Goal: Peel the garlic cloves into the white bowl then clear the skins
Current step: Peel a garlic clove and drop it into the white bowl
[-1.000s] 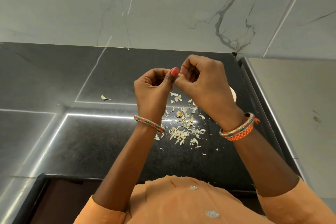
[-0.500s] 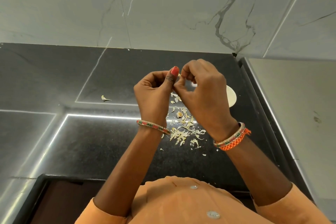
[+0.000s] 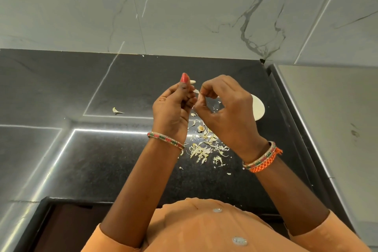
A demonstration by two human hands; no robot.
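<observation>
My left hand point(image 3: 173, 108) holds a pale garlic clove point(image 3: 192, 82) between thumb and fingers, its tip poking out past the red thumbnail. My right hand point(image 3: 227, 108) pinches a thin strip of skin point(image 3: 196, 91) beside the clove, fingers curled. Both hands hover above the black counter. A pile of garlic skins point(image 3: 201, 148) lies on the counter under my wrists. The white bowl point(image 3: 258, 108) shows only as a rim edge behind my right hand; its contents are hidden.
A single scrap of skin point(image 3: 116, 110) lies alone to the left on the black counter point(image 3: 92, 159). A grey marble wall point(image 3: 184, 6) rises behind. A raised steel edge point(image 3: 296, 108) runs along the counter's right side.
My hands have drawn slightly apart and lowered. The left thumb has straightened upward, exposing the clove's tip, and my right fingers have pulled a strip of skin away from it.
</observation>
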